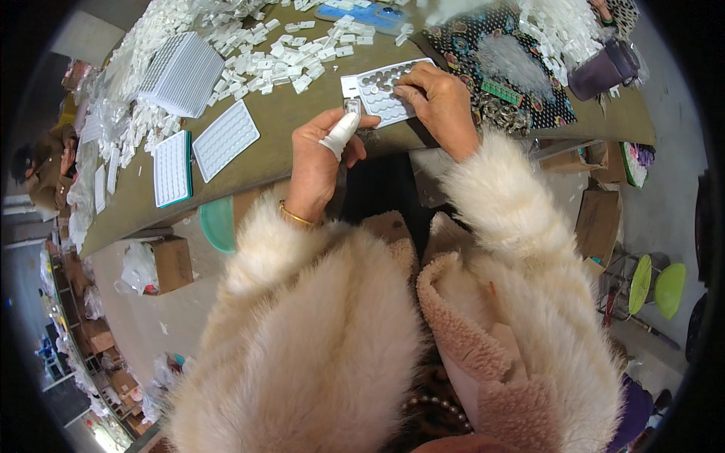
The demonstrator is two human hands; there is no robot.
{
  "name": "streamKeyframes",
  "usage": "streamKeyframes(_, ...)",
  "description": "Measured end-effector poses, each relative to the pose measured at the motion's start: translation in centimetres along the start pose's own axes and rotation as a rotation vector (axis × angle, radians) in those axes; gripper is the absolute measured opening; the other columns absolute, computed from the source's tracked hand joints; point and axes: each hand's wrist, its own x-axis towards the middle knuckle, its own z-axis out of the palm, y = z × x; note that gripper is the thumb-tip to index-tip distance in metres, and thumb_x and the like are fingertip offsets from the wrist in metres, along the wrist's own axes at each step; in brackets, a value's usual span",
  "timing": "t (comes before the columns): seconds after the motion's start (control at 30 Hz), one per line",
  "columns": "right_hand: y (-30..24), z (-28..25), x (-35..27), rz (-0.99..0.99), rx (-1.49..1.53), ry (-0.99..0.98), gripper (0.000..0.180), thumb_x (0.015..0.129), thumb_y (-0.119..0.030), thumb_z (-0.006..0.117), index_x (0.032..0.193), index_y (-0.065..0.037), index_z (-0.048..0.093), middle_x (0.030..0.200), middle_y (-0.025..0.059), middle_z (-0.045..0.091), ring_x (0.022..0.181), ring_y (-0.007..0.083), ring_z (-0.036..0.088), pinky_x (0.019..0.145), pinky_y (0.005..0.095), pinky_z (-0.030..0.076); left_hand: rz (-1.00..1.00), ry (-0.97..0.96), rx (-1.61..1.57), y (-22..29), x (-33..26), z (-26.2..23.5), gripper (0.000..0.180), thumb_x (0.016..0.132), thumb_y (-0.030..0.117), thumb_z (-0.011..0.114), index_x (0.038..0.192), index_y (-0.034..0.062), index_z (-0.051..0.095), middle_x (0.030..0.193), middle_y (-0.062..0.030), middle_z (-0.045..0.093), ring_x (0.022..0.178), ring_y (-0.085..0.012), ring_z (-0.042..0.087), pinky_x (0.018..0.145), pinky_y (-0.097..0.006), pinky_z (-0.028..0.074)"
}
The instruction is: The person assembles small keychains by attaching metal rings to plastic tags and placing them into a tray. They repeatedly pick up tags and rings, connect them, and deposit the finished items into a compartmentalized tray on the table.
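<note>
My left hand (321, 155) pinches a small white plastic case (352, 106) between thumb and fingers; a white cover wraps one digit. Beside it a white tray (389, 117) lies near the table's front edge, with rows of round silvery discs (377, 79) in its pockets. Over the tray's right side, my right hand (442, 106) has thumb and forefinger brought together close to the discs. Whatever is between those fingertips is hidden. A loose pile of similar white cases (294, 57) spreads beyond my left hand.
To the left are a stack of white trays (181, 72), an empty white tray (225, 141) and a tray on a green base (174, 167). A patterned cloth (555, 98) bearing clear plastic bits and a purple cup (604, 69) are at right. Another person (47, 174) is far left.
</note>
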Motion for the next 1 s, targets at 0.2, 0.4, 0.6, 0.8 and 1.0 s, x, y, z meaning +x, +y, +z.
streamKeyframes(0.2,0.4,0.8,0.1,0.062,-0.144,-0.092,0.011,0.080,-0.013,0.076,0.084,-0.004,0.070,0.085,0.0093,0.066,0.079,0.0323,0.066,0.069,0.0414,0.051,0.051,-0.017,-0.087,-0.8,0.9,-0.9,0.017,0.097,0.011,0.061,0.100,-0.0021,0.072,0.088,-0.0070,0.072,0.058,-0.0072,0.056,0.047,-0.021,0.039)
streamKeyframes(0.4,0.8,0.3,1.1,0.065,0.036,-0.122,0.010,0.080,-0.009,0.074,0.085,-0.002,0.068,0.085,0.0113,0.065,0.079,0.0339,0.065,0.069,0.0409,0.051,0.089,-0.030,-0.133,-1.8,1.4,-1.2,0.015,0.097,0.009,0.061,0.101,-0.0002,0.072,0.089,-0.0067,0.072,0.059,-0.0075,0.056,0.047,-0.022,0.040)
streamKeyframes(0.6,0.9,1.6,1.9,-0.090,-0.034,-0.110,0.010,0.080,0.000,0.072,0.089,0.001,0.068,0.083,0.0125,0.062,0.071,0.0290,0.061,0.064,0.0355,0.048,0.104,-0.043,-0.133,-1.9,1.5,-1.3,0.017,0.098,0.010,0.060,0.106,-0.0009,0.070,0.090,-0.0069,0.072,0.060,-0.0074,0.056,0.049,-0.021,0.041)
streamKeyframes(0.8,1.4,1.5,2.0,-0.124,-0.234,-0.241,0.010,0.081,-0.001,0.070,0.091,-0.001,0.069,0.084,0.0121,0.062,0.074,0.0339,0.063,0.066,0.0387,0.049,0.127,-0.063,-0.104,-2.0,1.6,-1.2,0.020,0.098,0.012,0.061,0.110,-0.0022,0.069,0.092,-0.0075,0.072,0.060,-0.0071,0.055,0.049,-0.021,0.040)
streamKeyframes(1.0,0.0,0.7,1.7,-0.164,-0.063,-0.106,0.012,0.078,-0.004,0.073,0.088,-0.002,0.068,0.082,0.0114,0.063,0.074,0.0314,0.067,0.064,0.0406,0.052,0.100,-0.053,-0.084,-1.5,1.3,-0.6,0.020,0.098,0.014,0.062,0.108,-0.0016,0.071,0.088,-0.0072,0.071,0.059,-0.0068,0.054,0.049,-0.021,0.039)
